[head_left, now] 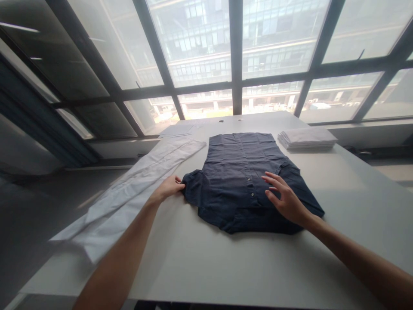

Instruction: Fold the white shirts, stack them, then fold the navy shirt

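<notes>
Two bare forearms reach in from the bottom edge of the view, across a pale tabletop [226, 267] toward a dark navy button-front shirt [240, 172] lying flat near the table's middle.

Left hand [169, 187]: its fingers are closed on the shirt's left short sleeve, pinching the fabric at the cuff edge. Right hand [285, 198]: open, fingers spread and slightly lifted, palm resting lightly on the front of the shirt near its right side, gripping nothing.

The shirt lies face up with the button line running down its centre and the buttons done up. The body is spread out smooth. On the right, the sleeve area seems to be gathered inward under the open hand, though the exact fold is hard to make out. The left sleeve sticks out to the side. Judging by this, folding appears to have barely begun: the shirt is laid out and flattened, while its sides and length remain to be folded.

Counted items: one dark shirt in hand. One long white garment [135, 189] lies stretched along the left edge of the table, just beside the left hand, one end hanging off the near edge. One neat stack of folded white cloth [306, 138] sits at the far right of the table, well apart from the shirt; the number of pieces in it cannot be told. Beyond the table, large windows [235, 56] show an office building outside.
</notes>
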`<action>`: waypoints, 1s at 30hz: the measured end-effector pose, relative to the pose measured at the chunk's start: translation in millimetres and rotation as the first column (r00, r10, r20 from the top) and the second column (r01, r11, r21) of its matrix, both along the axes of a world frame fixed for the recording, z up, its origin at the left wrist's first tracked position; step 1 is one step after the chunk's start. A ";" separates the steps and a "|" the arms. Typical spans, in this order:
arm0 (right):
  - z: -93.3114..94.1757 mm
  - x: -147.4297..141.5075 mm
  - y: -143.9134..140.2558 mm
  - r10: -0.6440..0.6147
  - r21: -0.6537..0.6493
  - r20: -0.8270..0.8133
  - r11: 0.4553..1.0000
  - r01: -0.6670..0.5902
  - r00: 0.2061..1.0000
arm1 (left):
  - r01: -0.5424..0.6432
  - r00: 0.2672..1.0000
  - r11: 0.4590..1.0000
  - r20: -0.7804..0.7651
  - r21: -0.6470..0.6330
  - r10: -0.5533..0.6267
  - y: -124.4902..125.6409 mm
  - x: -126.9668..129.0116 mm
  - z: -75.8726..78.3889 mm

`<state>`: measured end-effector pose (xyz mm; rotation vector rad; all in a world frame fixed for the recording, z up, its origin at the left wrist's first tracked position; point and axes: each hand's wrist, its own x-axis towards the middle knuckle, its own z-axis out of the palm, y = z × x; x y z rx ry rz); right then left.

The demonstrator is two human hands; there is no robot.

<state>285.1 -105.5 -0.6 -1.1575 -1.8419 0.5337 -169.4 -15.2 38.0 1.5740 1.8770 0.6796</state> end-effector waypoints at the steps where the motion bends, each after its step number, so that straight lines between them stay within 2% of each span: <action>1: -0.5 0.1 0.2 0.002 -0.007 -0.007 1.000 -0.002 1.000 | -0.012 0.995 1.000 0.095 0.000 0.012 -1.1 2.1 1.7; 5: -1.8 0.3 0.8 0.009 -0.026 -0.037 1.000 -0.009 0.999 | -0.027 0.894 0.999 0.446 -0.020 0.033 -3.0 16.5 10.2; 8: -1.5 0.4 1.2 0.017 -0.034 -0.048 0.999 -0.019 0.999 | -0.032 0.804 0.999 0.594 0.009 0.020 -4.1 34.0 10.7; 13: -0.8 1.0 1.7 0.026 -0.049 -0.052 0.998 -0.029 0.998 | 0.026 0.649 0.991 0.752 0.130 -0.116 -9.7 65.6 -2.5; 15: -0.2 1.4 1.7 0.024 -0.049 -0.058 0.998 -0.027 0.998 | 0.084 0.615 0.980 0.764 0.182 -0.194 -12.6 75.0 -7.5; 17: 1.0 1.8 1.7 0.023 -0.049 -0.064 0.998 -0.026 0.998 | 0.133 0.610 0.962 0.745 0.237 -0.268 -14.8 81.3 -11.5; 19: 2.4 2.4 1.8 0.023 -0.050 -0.067 0.998 -0.027 0.997 | 0.171 0.649 0.938 0.682 0.302 -0.338 -15.7 84.4 -15.1; 20: 3.0 2.8 2.1 0.022 -0.051 -0.068 0.998 -0.026 0.997 | 0.186 0.690 0.924 0.625 0.334 -0.365 -15.6 85.0 -17.1; 23: 3.6 4.4 3.1 0.021 -0.060 -0.066 0.998 -0.025 0.998 | 0.243 0.857 0.868 0.323 0.433 -0.401 -14.0 84.8 -24.2; 24: 3.4 4.9 3.5 0.022 -0.064 -0.064 0.998 -0.026 0.998 | 0.285 0.890 0.839 0.198 0.464 -0.411 -13.4 84.6 -26.9; 25: 3.1 5.2 3.8 0.023 -0.068 -0.063 0.997 -0.027 0.998 | 0.338 0.901 0.805 0.079 0.488 -0.426 -12.8 84.8 -29.7; 27: 2.6 5.5 4.0 0.028 -0.075 -0.061 0.997 -0.032 0.998 | 0.471 0.870 0.737 -0.119 0.485 -0.478 -12.2 85.9 -35.4; 30: 3.2 4.8 3.3 0.027 -0.082 -0.052 0.996 -0.031 0.998 | 0.635 0.771 0.704 -0.323 0.317 -0.549 -12.1 88.9 -42.8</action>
